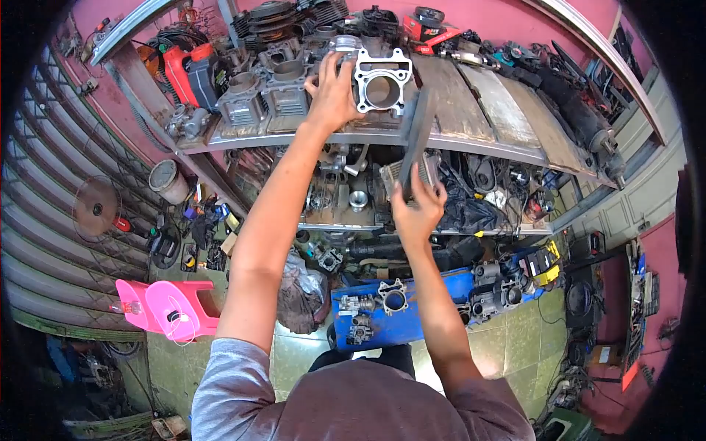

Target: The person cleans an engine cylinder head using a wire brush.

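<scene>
Cylinder block (382, 82) gripped at its edge by left hand (332, 92); right hand (418, 212) clasps dark bar (418, 136).

Silver cylinder block (381, 81) (bore outward) on shelf (471, 103), dark bar (416, 140) upright.

Two hands show: the left hand (332, 92) and the right hand (419, 213). Each holds one thing, one bare-metal cylinder block (381, 81) and one long dark flat bar (415, 136). Two shelves cross the far side, an upper shelf (500, 110) and a lower shelf (331, 226). At least three finned cylinders (285, 94) stand far left on the upper one; more behind are too jumbled to count. Two red casings (180, 70) sit up there, one left, one right. One blue tray (412, 331) lies near, bearing one small cylinder (393, 298). On the left are one pink stool (170, 305), one fan (97, 208) and one round tin (168, 181).
</scene>
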Motion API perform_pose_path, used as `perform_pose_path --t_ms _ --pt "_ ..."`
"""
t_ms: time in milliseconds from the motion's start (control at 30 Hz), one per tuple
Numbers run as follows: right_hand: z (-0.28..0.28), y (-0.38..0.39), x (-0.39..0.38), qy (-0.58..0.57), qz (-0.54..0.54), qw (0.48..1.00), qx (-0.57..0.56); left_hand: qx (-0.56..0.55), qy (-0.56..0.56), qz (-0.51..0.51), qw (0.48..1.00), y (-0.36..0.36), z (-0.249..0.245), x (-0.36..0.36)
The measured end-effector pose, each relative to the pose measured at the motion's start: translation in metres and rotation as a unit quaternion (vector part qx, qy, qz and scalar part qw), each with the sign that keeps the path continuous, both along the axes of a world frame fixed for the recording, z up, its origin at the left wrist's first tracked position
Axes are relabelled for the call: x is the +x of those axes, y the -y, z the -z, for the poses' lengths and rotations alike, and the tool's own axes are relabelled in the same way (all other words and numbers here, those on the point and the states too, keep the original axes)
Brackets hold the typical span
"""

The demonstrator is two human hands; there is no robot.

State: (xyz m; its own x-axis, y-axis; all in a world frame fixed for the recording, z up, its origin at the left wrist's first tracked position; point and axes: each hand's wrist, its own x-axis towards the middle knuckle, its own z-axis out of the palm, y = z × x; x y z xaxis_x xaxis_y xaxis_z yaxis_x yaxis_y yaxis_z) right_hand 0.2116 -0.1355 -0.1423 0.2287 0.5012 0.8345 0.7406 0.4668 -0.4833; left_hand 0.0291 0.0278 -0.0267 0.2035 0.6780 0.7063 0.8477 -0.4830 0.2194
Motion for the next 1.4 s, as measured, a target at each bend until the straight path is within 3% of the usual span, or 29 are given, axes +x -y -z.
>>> perform_pose_path --t_ms 67,267,433,533,600,667,800,967,1133,1400 --pt "-0.018 -0.012 -0.003 -0.016 -0.009 1.000 -0.009 0.003 0.002 0.000 1.000 0.002 0.002 0.001" --pt "0.019 0.019 -0.003 -0.035 -0.042 0.998 -0.044 0.010 0.003 0.004 1.000 -0.001 0.003 0.000" --pt "-0.066 -0.015 -0.004 0.044 -0.012 0.998 0.031 0.023 0.013 -0.007 1.000 0.002 0.005 0.003" --pt "-0.051 -0.006 -0.007 0.107 -0.014 0.994 0.032 0.010 0.010 0.002 1.000 0.003 0.004 0.001" --pt "-0.033 0.008 0.006 0.073 -0.030 0.997 0.026 0.030 0.010 0.000 0.999 -0.006 0.011 0.000" --pt "-0.042 0.010 0.018 0.085 -0.030 0.996 0.000 0.020 0.013 0.000 1.000 -0.004 0.008 0.001" --pt "-0.085 -0.016 0.008 0.130 -0.007 0.990 0.052 0.008 0.003 -0.010 1.000 0.003 0.004 0.002" --pt "-0.047 0.014 0.009 0.158 -0.035 0.986 0.048 0.025 0.015 0.016 0.999 0.005 0.006 0.002" --pt "-0.092 -0.011 0.003 0.151 0.014 0.988 0.039 0.013 0.014 0.010 1.000 0.009 0.002 0.003" --pt "-0.064 0.015 0.008 0.170 -0.023 0.984 0.049 -0.001 0.009 -0.003 1.000 0.009 0.002 0.004"
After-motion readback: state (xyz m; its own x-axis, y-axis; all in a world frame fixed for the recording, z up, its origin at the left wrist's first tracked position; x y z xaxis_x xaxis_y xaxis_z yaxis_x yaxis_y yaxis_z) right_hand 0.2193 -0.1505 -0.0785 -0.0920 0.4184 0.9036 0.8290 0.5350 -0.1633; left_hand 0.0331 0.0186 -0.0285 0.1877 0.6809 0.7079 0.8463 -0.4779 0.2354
